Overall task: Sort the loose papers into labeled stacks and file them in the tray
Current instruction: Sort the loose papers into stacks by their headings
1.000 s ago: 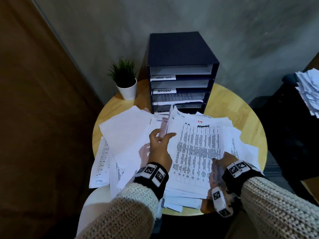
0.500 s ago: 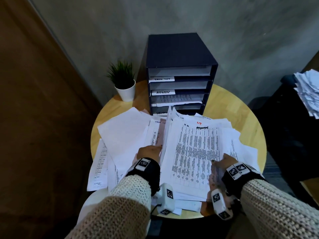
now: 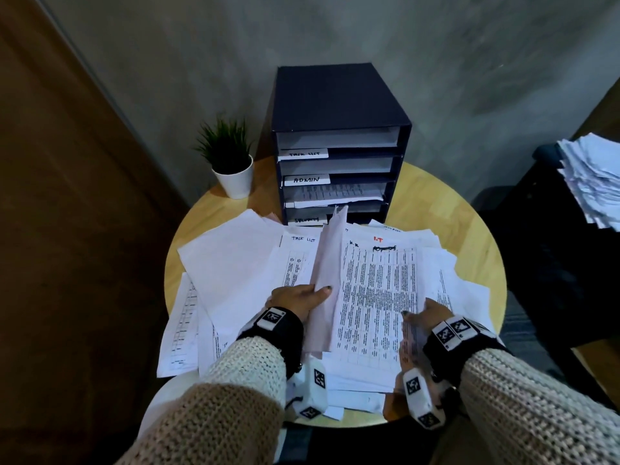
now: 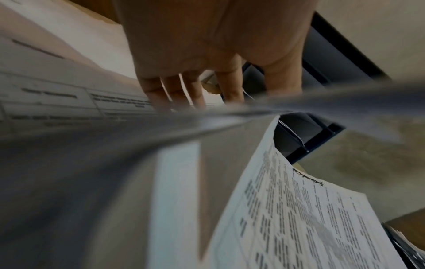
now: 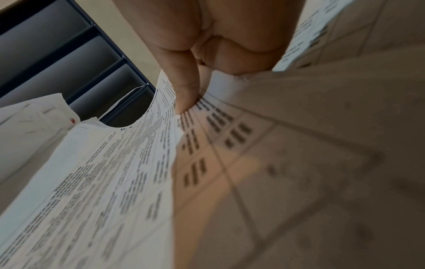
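Loose printed papers (image 3: 235, 263) cover the round table (image 3: 469, 236). My left hand (image 3: 298, 298) grips the left edge of a lifted sheaf of sheets (image 3: 330, 250), thumb on top; in the left wrist view its fingers (image 4: 193, 91) reach under the paper. My right hand (image 3: 431, 312) pinches the right edge of the top printed sheet (image 3: 375, 290), marked "I.T" in red. The thumb (image 5: 184, 91) presses on that sheet (image 5: 115, 182). Behind the pile stands the dark blue file tray (image 3: 339, 102), with slots labelled TASK LIST, ADMIN and SECURITY; one slot holds paper.
A small potted plant (image 3: 231, 162) stands left of the tray. Another heap of papers (image 3: 590, 182) lies on dark furniture at the right. A brown wall is close on the left. Sheets overhang the table's near and left edges.
My left hand slid toward me along the left edge of the sheaf, from near its middle to its near part. The right hand stayed on the right edge.
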